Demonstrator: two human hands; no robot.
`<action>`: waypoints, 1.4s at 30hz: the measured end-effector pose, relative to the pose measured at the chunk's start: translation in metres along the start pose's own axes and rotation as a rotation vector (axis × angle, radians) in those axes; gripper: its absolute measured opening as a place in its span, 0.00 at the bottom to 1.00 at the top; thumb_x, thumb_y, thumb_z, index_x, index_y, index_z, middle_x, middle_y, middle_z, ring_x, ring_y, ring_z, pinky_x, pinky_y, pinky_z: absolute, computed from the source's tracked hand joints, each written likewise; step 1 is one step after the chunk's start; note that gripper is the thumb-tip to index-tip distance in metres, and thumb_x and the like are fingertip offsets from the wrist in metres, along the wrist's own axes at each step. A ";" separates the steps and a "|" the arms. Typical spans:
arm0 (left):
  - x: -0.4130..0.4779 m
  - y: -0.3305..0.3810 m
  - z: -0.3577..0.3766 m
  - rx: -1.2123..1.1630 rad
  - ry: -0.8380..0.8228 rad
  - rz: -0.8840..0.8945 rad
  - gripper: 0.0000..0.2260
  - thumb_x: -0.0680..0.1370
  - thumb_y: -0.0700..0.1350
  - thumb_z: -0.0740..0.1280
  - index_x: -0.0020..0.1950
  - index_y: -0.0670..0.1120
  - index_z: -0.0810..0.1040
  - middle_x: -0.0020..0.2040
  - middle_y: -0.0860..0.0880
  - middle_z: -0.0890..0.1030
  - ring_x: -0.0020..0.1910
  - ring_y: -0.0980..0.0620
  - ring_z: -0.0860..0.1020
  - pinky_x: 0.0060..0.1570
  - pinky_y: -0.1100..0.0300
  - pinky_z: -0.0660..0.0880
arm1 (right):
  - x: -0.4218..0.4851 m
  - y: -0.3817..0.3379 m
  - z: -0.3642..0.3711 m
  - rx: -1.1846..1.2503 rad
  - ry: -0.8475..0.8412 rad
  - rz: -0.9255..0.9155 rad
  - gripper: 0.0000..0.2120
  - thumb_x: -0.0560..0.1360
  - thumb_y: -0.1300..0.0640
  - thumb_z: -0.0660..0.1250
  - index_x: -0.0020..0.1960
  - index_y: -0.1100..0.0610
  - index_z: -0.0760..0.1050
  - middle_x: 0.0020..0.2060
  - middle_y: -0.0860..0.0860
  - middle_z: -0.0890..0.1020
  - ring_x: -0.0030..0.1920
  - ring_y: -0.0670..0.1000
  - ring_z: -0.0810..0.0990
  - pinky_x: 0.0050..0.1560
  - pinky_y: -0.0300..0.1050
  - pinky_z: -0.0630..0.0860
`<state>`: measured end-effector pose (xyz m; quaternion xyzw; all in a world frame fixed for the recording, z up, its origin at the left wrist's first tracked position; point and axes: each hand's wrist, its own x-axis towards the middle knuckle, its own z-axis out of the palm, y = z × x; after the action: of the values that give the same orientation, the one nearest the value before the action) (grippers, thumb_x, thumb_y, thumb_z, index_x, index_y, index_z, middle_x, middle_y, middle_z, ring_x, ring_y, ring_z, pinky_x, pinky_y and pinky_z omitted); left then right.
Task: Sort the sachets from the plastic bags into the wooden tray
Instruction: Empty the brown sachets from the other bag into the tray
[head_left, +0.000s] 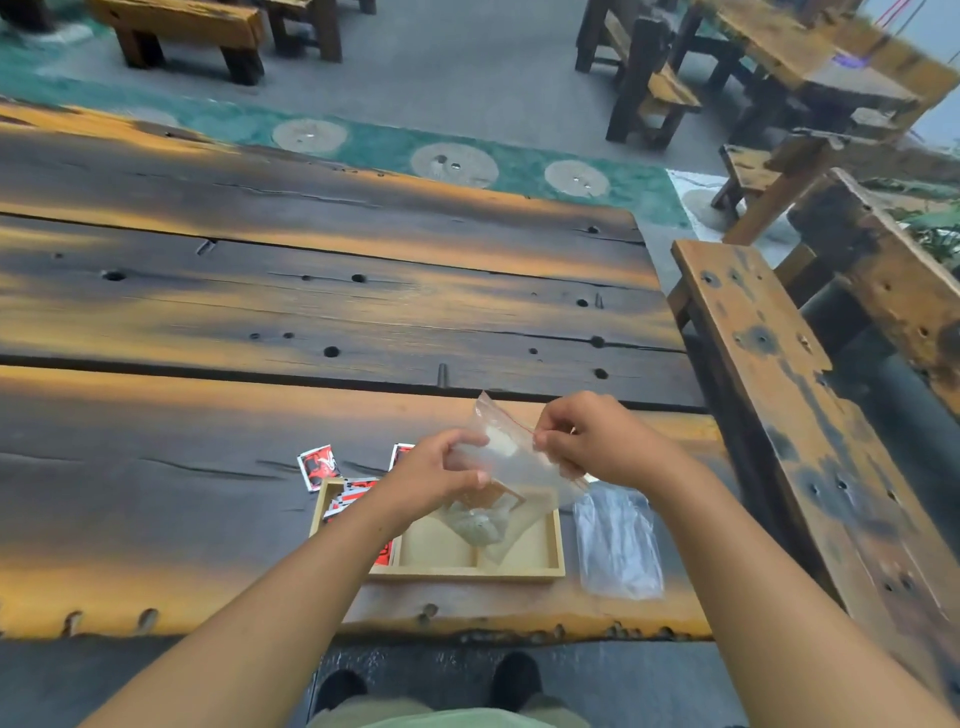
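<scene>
Clear zip bag (514, 462) held above wooden tray (467, 573), both grips clamped on it: left grip (441, 467) curled round left side, right grip (587, 441) pinching red zip edge. Greyish sachets (478, 525) sag in bag bottom, over tray middle. Step, likely: open seal. Pull lips apart evenly, mouth up until open. Red sachets (318, 466) at tray's far-left corner; spare bag (618, 545) on desk (156, 519), right of tray.

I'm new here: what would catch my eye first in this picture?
The left hand and the right hand hold a clear plastic bag above the wooden tray near the front edge of the table. Red-and-white sachets lie at the tray's left end and on the table beyond it; a second bag lies to the tray's right.
</scene>
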<state>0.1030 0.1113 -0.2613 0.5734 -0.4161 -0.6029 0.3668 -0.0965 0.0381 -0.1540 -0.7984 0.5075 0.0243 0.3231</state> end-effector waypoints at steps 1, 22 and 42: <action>0.002 -0.002 0.001 0.025 0.038 -0.005 0.21 0.70 0.44 0.76 0.62 0.53 0.77 0.55 0.43 0.82 0.55 0.46 0.82 0.59 0.50 0.78 | -0.001 0.001 0.004 0.024 -0.023 0.010 0.07 0.79 0.58 0.65 0.42 0.55 0.79 0.30 0.52 0.84 0.29 0.45 0.80 0.35 0.39 0.76; 0.002 0.012 0.045 -0.262 -0.257 -0.098 0.11 0.79 0.49 0.68 0.50 0.43 0.74 0.42 0.40 0.80 0.40 0.46 0.81 0.42 0.53 0.80 | -0.029 0.032 0.072 0.842 -0.048 0.046 0.09 0.81 0.63 0.64 0.47 0.69 0.73 0.32 0.54 0.78 0.32 0.52 0.79 0.38 0.46 0.81; -0.001 0.010 0.052 -0.494 -0.259 -0.007 0.08 0.77 0.43 0.65 0.52 0.40 0.74 0.30 0.48 0.66 0.30 0.52 0.71 0.32 0.59 0.74 | -0.017 0.026 0.092 1.276 0.024 0.087 0.09 0.73 0.59 0.59 0.47 0.63 0.75 0.34 0.59 0.82 0.33 0.55 0.79 0.45 0.58 0.67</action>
<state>0.0511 0.1126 -0.2519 0.3862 -0.2980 -0.7556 0.4371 -0.0996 0.0937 -0.2331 -0.4277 0.4578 -0.2783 0.7280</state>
